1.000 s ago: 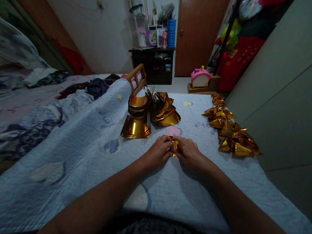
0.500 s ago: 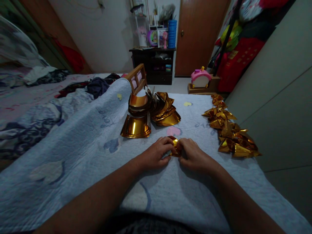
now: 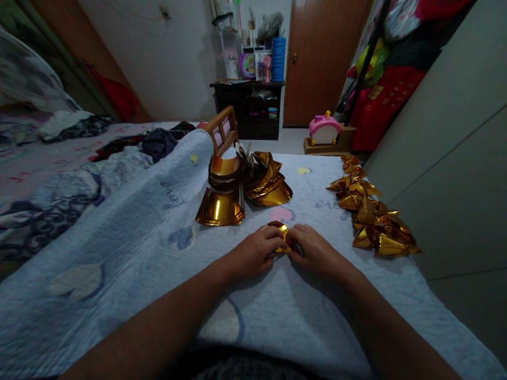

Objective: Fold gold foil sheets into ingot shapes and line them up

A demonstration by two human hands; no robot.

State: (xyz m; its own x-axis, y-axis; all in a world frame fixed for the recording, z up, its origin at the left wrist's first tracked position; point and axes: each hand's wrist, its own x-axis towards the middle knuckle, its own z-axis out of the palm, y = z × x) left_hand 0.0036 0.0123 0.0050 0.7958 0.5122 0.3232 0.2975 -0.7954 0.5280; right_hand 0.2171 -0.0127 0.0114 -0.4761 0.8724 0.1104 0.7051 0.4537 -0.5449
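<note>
Wooden frame: a small wooden frame [image 3: 222, 126] stands tilted at the far end of the quilt, just behind the gold sheets; what it holds cannot be told.
Gold sheets: a stack of curved gold foil sheets [image 3: 222, 207] lies ahead of the hands, with a fanned heap of more sheets [image 3: 264, 179] touching it on its far right.
Folded pieces: a row of folded gold pieces [image 3: 370, 211] runs along the right edge of the quilt, beside the pale cabinet wall [image 3: 455, 158], well apart from the hands.
Gold foil piece: a small gold foil piece [image 3: 282, 232] sits between the two hands, low over the quilt, near the stack and short of it.
Left hand: the left hand [image 3: 255, 252] lies knuckles up, forearm coming in from the lower left, its grip closed on the left side of the foil piece with fingertips curled in.
Right hand: the right hand [image 3: 315, 250] mirrors it, forearm from the lower right, its grip pinched on the right side of the same piece; the two hands all but touch.
Surface: a pale blue quilt [image 3: 130, 232] with faint heart and cloud prints covers the bed; rumpled dark clothes [image 3: 158, 141] lie at its far left.
Room: dim; a brown door [image 3: 322, 58], a dark shelf unit [image 3: 249, 108] crowded with small items, a pink toy [image 3: 325, 129] on the floor, and red and green bags [image 3: 386, 74] at the right.
</note>
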